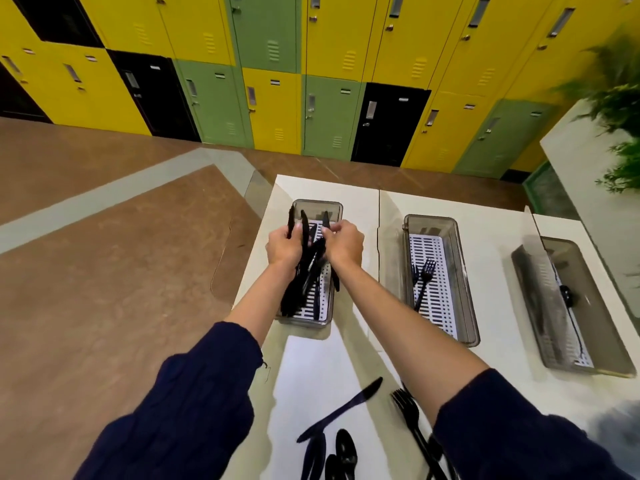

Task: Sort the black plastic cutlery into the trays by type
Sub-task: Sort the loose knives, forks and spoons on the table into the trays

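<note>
Head view: left hand (283, 244) clamps a bundle of slim black plastic knives (304, 277), right hand (343, 244) pinches one; light, stiff, probably slick, best gripped mid-handle.
</note>
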Motion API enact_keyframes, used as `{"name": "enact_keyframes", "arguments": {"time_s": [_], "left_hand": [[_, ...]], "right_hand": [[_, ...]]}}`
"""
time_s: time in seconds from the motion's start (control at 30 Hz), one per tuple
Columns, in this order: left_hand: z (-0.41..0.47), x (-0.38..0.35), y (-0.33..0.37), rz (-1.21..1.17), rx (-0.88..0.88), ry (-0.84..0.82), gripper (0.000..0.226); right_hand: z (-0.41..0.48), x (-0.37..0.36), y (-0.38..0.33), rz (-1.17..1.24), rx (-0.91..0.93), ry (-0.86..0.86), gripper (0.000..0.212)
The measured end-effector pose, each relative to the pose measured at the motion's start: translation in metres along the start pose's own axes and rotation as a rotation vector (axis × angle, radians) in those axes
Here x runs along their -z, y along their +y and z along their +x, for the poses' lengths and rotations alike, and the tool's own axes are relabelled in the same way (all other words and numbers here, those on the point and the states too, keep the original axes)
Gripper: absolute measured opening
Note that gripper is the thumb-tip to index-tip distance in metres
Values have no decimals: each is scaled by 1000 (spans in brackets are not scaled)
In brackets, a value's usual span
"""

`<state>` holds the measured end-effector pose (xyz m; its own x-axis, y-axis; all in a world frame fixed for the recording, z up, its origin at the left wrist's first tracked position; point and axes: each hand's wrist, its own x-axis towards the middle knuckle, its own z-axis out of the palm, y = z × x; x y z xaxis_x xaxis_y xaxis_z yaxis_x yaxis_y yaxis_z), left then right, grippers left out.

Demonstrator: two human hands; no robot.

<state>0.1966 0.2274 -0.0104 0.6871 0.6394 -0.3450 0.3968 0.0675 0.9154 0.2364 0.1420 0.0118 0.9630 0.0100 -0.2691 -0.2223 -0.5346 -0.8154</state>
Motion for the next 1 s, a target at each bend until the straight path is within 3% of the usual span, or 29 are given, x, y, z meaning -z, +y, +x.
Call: {"name": "enact_keyframes", "arguments": {"time_s": [0.2, 0.3, 0.4, 0.53, 0.6, 0.87, 1.0], "left_hand": [[2, 11, -11, 235, 16, -91, 18], [-11, 19, 3, 389, -68, -64, 22], [-20, 25, 8, 400, -95, -59, 24], [-38, 31, 11, 370, -86, -125, 48], [-49, 33, 12, 355, -130, -116, 50], [-121, 40, -12, 237, -265, -80, 29], [-179, 39, -51, 340, -250, -126, 24]], "right_hand": [[-5, 2, 7, -165, 17, -17, 26], [-8, 9, 10, -155, 48, -5, 28], [-13, 20, 15, -76, 79, -3, 23], [-28, 36, 21, 66, 103, -2, 18], [-40, 46, 23, 109, 130, -32, 17], [-101, 94, 40, 233, 243, -220, 15], [-135, 114, 95, 149, 196, -297, 16]]}}
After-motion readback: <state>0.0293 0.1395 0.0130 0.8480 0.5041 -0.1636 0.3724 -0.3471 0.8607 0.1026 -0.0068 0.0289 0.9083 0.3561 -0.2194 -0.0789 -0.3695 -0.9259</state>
